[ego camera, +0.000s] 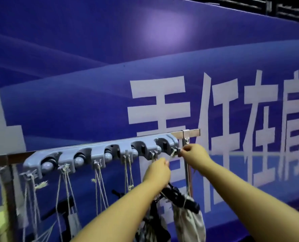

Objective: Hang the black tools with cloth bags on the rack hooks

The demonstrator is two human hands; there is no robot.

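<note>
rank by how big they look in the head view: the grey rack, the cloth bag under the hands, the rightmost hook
1. grey rack, largest
2. cloth bag, though it hangs nearer the camera
3. rightmost hook, smallest

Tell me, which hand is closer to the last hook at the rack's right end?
Right. The right hand pinches the string right at the rightmost hook. The left hand is lower and to the left, holding the string below it.

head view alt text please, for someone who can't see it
Two hands loop a cord over the rightmost hook of a grey rack; the right hand pinches it at the hook, the left hand just below. A black tool with cloth bag dangles beneath.
</note>
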